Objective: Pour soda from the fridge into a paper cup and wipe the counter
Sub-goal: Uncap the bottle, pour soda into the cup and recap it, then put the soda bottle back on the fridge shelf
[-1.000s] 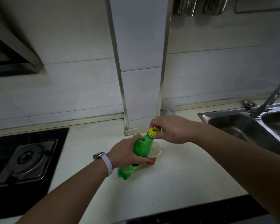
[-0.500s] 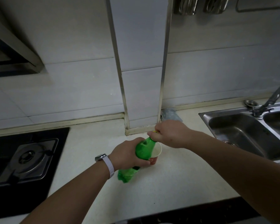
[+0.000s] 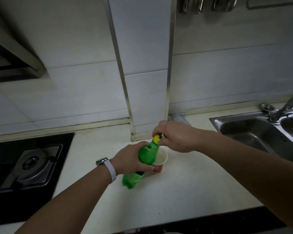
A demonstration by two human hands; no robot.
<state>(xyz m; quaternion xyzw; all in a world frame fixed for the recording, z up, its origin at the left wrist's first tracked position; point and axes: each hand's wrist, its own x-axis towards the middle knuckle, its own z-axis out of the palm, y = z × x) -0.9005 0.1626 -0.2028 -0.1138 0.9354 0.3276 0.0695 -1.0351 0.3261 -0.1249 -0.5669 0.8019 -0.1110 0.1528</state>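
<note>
head view: paper cup (image 3: 161,160) behind green bottle (image 3: 146,155), sink (image 3: 254,132) rightward

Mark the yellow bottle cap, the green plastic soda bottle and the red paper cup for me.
yellow bottle cap (image 3: 156,139), head view, its ribbed side.
green plastic soda bottle (image 3: 147,153), head view, upper body below the neck.
red paper cup (image 3: 161,158), head view, pale inner wall.

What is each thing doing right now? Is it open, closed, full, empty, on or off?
Green soda bottle: tilted, gripped by the left hand, cap on.
Yellow cap: on the bottle, pinched by the right hand.
Paper cup: upright on the counter, looks empty.
Faucet: no water running.
Sink: looks dry and empty.
Stove burner: no flame.
</note>
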